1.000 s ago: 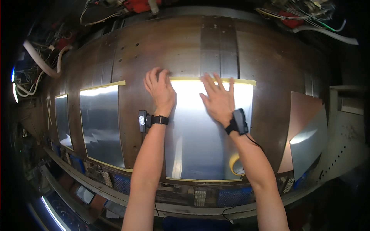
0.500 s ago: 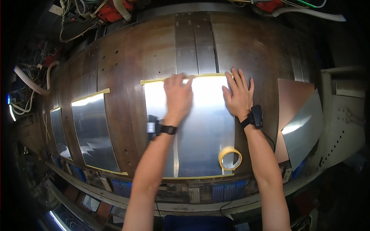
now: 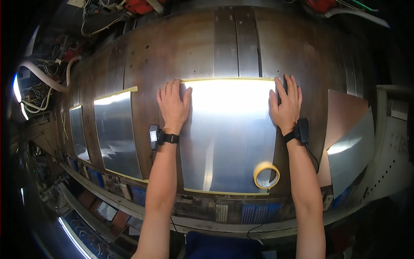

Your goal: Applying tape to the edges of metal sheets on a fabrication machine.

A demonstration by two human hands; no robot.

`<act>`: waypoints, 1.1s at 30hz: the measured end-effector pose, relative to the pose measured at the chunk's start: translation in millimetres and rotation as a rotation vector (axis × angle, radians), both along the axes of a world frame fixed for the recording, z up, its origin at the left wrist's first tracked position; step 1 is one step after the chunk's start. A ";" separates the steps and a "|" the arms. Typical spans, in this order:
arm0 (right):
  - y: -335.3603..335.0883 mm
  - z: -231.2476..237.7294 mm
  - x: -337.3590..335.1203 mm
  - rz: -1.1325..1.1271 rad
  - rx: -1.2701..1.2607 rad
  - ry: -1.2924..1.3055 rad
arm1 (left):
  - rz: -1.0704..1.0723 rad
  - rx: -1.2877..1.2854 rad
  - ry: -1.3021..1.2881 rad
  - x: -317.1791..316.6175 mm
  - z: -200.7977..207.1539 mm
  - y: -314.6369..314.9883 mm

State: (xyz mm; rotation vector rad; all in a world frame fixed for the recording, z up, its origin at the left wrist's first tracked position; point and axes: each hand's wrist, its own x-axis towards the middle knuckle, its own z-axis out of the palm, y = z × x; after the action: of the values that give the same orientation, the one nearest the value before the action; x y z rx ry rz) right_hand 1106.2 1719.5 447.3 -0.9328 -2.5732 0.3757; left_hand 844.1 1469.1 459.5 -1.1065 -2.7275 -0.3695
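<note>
A shiny metal sheet lies flat in front of me, with yellow masking tape strips along its far and near edges. At the sheet's far left corner, my left hand is open, fingertips on the end of the far strip. My right hand rests open at the far right corner, its fingers lying partly beyond the tape's end. Neither hand holds anything. A roll of yellow masking tape lies on the sheet's near right part. Each wrist wears a black strap with a small device.
Two taped metal sheets, a larger one and a narrower one, lie to the left on the brown metal table. Toward the right, a grey sheet overlaps a copper-coloured sheet. Hoses and cables crowd the far left.
My left hand has slid left along the far tape strip, from near its middle to the left corner. The right hand stays by the right corner. The whole view has shifted slightly.
</note>
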 end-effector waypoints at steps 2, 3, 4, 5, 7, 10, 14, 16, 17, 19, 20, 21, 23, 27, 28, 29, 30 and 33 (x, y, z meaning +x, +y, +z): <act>7.2 -1.3 -0.4 -0.014 0.014 0.004 | -0.098 0.001 -0.073 -0.5 -4.1 -11.6; 8.8 -1.1 1.4 -0.011 0.028 0.003 | -0.083 -0.009 -0.211 1.2 -3.9 -14.4; 8.2 5.7 4.2 -0.004 0.041 -0.001 | -0.090 -0.006 -0.232 0.2 -2.1 -18.3; 11.7 14.9 3.9 -0.006 0.047 0.013 | -0.095 0.013 -0.226 -6.3 1.5 -17.9; 4.6 16.1 14.9 -0.031 0.039 -0.068 | -0.099 0.022 -0.262 -5.1 -1.0 -24.7; -20.8 34.9 61.9 -0.007 -0.052 -0.090 | -0.099 -0.163 -0.242 2.8 6.6 -29.5; -99.2 103.6 156.4 0.473 -0.329 -0.066 | -0.032 0.054 -0.155 31.0 46.2 -62.7; -122.0 113.6 186.9 0.539 -0.289 -0.227 | -0.077 0.226 -0.086 64.3 73.0 -90.5; -129.8 109.1 198.3 0.498 -0.156 -0.313 | -0.133 0.269 -0.130 84.1 88.2 -109.5; -136.6 99.5 206.9 0.409 0.008 -0.340 | -0.199 0.346 -0.216 126.3 116.2 -138.1; -143.8 105.7 200.8 0.421 0.008 -0.326 | -0.205 0.371 -0.257 149.9 128.6 -150.0; -153.4 118.4 191.8 0.450 -0.107 -0.257 | -0.211 0.442 -0.409 173.5 135.6 -159.0; -181.4 140.1 185.3 0.475 -0.456 -0.092 | -0.158 0.507 -0.767 229.4 162.2 -166.4; -249.2 188.9 164.8 0.499 -0.797 0.056 | 0.004 0.906 -1.360 309.2 149.2 -167.6; -257.9 192.7 163.4 0.494 -0.798 0.056 | 0.002 0.903 -1.364 315.0 150.8 -169.8; -265.3 194.9 159.9 0.456 -0.859 0.069 | 0.087 0.914 -1.302 318.8 151.4 -171.6; -275.3 198.1 158.6 0.418 -0.923 0.077 | 0.179 0.922 -1.241 323.9 153.0 -176.8; -304.2 221.9 161.9 0.666 -0.821 0.205 | 0.137 0.792 -0.946 283.6 152.3 -209.7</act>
State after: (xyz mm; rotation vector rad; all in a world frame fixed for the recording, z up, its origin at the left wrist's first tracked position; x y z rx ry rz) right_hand 1268.1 1415.2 669.2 -0.1651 -2.4539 1.6888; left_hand 1127.8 1259.4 611.8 -0.5590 -2.7315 -2.1513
